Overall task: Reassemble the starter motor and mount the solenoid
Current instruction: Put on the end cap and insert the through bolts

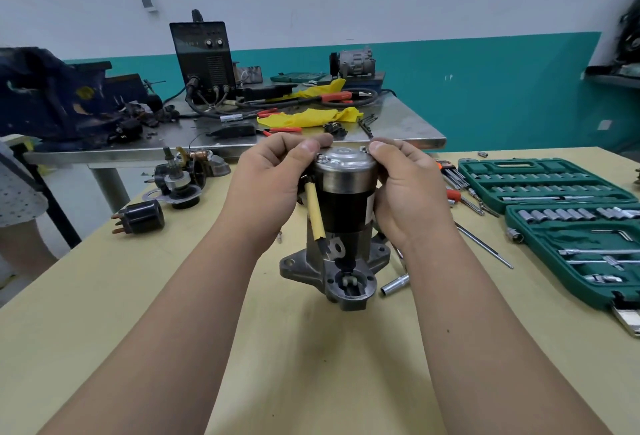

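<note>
Left hand (273, 185) and right hand (405, 192) curl their fingers (310, 145) round the end cap (346, 166) of the starter motor (343, 213), upright mid-tabletop (311, 365).

Two hands (268, 189) (407, 192), one starter motor (341, 213), one loose solenoid (142, 216), one welding machine (204, 54), two tables (311, 365) (398, 119).

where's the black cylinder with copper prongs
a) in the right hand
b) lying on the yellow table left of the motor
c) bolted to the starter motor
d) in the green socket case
b: the black cylinder lies on the table, well left of the upright starter motor.
</note>
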